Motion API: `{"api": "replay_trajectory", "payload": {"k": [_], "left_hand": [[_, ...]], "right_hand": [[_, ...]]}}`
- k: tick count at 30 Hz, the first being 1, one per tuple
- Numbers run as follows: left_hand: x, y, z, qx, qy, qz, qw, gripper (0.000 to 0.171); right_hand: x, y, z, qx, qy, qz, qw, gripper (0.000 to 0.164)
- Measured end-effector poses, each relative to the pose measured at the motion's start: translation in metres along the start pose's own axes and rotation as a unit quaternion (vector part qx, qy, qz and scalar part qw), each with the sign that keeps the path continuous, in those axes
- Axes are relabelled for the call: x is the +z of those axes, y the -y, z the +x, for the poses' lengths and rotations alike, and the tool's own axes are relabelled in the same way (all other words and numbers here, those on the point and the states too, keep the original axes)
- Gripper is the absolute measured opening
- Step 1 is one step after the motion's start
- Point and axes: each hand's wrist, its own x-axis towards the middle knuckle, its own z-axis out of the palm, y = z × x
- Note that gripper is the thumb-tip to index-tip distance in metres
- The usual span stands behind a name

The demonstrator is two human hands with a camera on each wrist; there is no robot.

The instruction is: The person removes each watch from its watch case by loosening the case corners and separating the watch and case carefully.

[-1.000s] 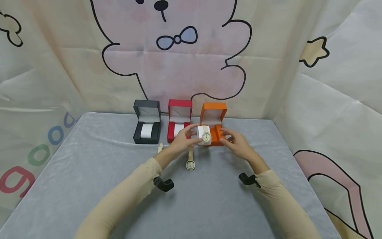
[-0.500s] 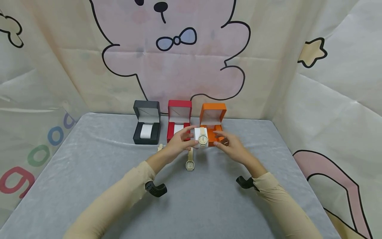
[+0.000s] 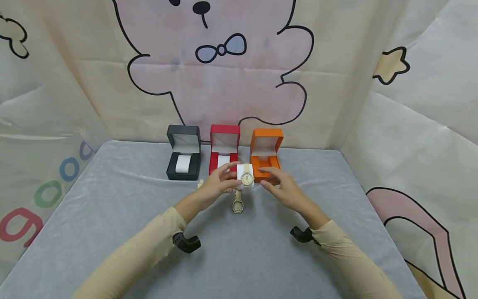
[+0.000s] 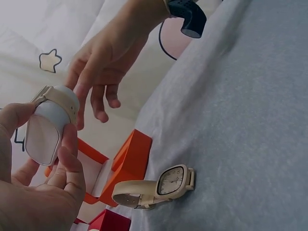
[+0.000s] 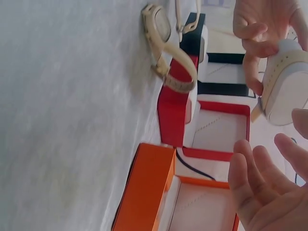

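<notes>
My left hand point(image 3: 213, 186) grips a white watch cushion point(image 4: 44, 137) by its ends, raised above the table. A watch with a round face point(image 3: 247, 179) and beige strap is wrapped round this cushion. Just right of it, my right hand point(image 3: 285, 192) has loosely bent fingers and holds nothing; in the head view a small gap parts its fingertips from the cushion. On the table below lies a beige watch with a squarish face point(image 3: 237, 206). Another beige watch point(image 3: 200, 183) is mostly hidden by my left hand.
Three open watch boxes stand along the back: a black box point(image 3: 196, 166) with a white cushion, a red box point(image 3: 213, 164) with a white cushion, and an orange box point(image 3: 274, 161) with no cushion inside. A patterned cloth backdrop point(image 3: 336, 104) rises behind the grey table point(image 3: 254, 257).
Both hands have moved left and slightly toward me, away from the orange box, with the cushion and watch in the left hand. The right hand's fingertips now stand nearer the cushion.
</notes>
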Motion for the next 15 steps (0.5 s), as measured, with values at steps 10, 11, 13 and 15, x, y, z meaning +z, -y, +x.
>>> {"api": "replay_trajectory", "payload": {"k": [10,11,13,15], "left_hand": [[-0.001,0.003,-0.010,0.005,0.004,-0.004,1.0000,0.068],[-0.002,0.004,-0.010,0.007,0.004,-0.006,0.9999,0.068],[-0.002,0.005,-0.011,0.007,0.004,-0.011,0.9999,0.067],[-0.003,0.007,-0.012,0.004,0.005,-0.013,0.9999,0.066]], "right_hand": [[0.013,0.007,0.002,-0.024,0.002,0.056,0.998,0.051],[0.015,0.008,0.002,-0.022,0.004,0.064,0.998,0.053],[0.017,0.009,0.002,-0.019,0.012,0.078,0.997,0.055],[0.020,0.011,0.000,-0.012,0.026,0.087,0.996,0.058]]}}
